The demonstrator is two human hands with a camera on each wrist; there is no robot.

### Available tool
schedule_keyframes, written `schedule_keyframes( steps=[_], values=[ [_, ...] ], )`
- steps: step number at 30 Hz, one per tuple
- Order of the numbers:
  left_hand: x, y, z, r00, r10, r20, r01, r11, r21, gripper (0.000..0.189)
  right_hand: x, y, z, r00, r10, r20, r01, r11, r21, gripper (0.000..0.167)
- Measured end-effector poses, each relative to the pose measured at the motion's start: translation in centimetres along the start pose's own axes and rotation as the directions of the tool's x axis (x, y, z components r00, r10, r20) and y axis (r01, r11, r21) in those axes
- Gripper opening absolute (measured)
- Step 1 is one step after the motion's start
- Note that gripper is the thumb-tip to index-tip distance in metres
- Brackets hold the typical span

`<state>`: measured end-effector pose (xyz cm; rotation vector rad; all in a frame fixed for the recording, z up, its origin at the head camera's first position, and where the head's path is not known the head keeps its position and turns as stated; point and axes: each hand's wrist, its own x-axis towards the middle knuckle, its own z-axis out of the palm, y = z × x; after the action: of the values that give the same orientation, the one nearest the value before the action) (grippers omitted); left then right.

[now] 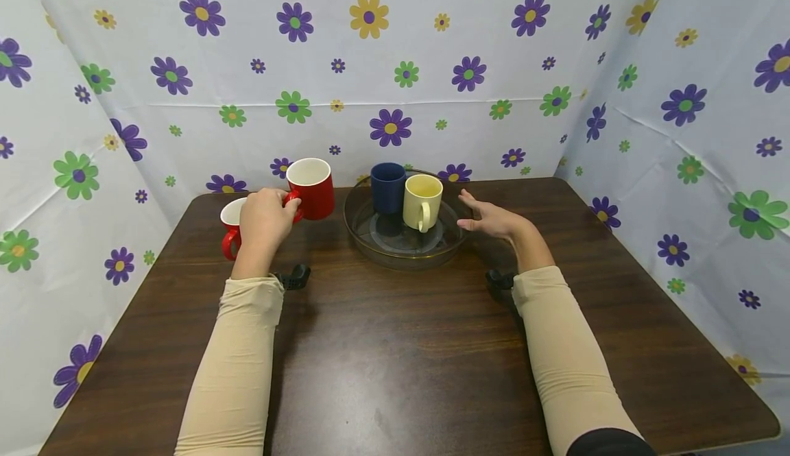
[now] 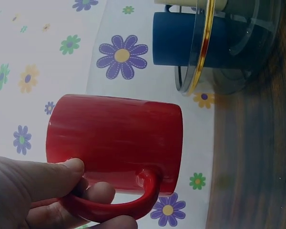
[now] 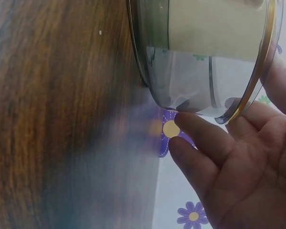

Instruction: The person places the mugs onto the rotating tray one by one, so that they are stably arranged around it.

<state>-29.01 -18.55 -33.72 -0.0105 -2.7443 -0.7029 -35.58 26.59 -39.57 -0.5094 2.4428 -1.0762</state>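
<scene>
My left hand grips the handle of a red mug with a white inside. The left wrist view shows the mug raised above the table, thumb and fingers on its handle. To its right stands a round, see-through smoky bowl with a gold rim. Inside the bowl are a dark blue mug and a pale yellow mug, side by side. My right hand is at the bowl's right side, fingers spread; in the right wrist view its fingertips are close against the bowl, contact hard to tell.
A second red mug, white inside, stands left of my left hand and is partly hidden by it. The dark wooden table stretches in front of the bowl. A flower-printed white sheet hangs behind the table and along its sides.
</scene>
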Motion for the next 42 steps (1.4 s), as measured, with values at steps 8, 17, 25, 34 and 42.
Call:
schedule_keyframes(
  steps=[8,17,25,34,42],
  values=[
    [-0.1,0.3,-0.3,1.000,0.015,0.000,-0.015,1.000,-0.023,0.029,-0.1,0.0,0.0,1.000,0.001,0.000,-0.001,1.000,0.008,0.081],
    [0.1,0.6,-0.2,0.999,0.050,0.008,-0.050,0.998,-0.028,0.027,0.0,0.0,0.0,1.000,0.001,-0.003,-0.001,1.000,0.003,0.079],
    [0.2,0.6,-0.2,0.998,0.054,0.037,-0.053,0.998,-0.040,0.029,0.1,0.1,0.0,1.000,0.006,-0.013,-0.006,1.000,0.002,0.080],
    [0.2,0.9,0.0,0.996,0.074,0.044,-0.072,0.996,-0.061,0.029,0.0,0.1,0.1,1.000,0.016,-0.003,-0.016,1.000,0.019,0.080],
    [0.1,1.2,0.2,0.995,0.072,0.071,-0.066,0.994,-0.084,0.031,0.1,0.2,0.1,1.000,0.010,0.007,-0.010,1.000,0.024,0.080]
  ],
)
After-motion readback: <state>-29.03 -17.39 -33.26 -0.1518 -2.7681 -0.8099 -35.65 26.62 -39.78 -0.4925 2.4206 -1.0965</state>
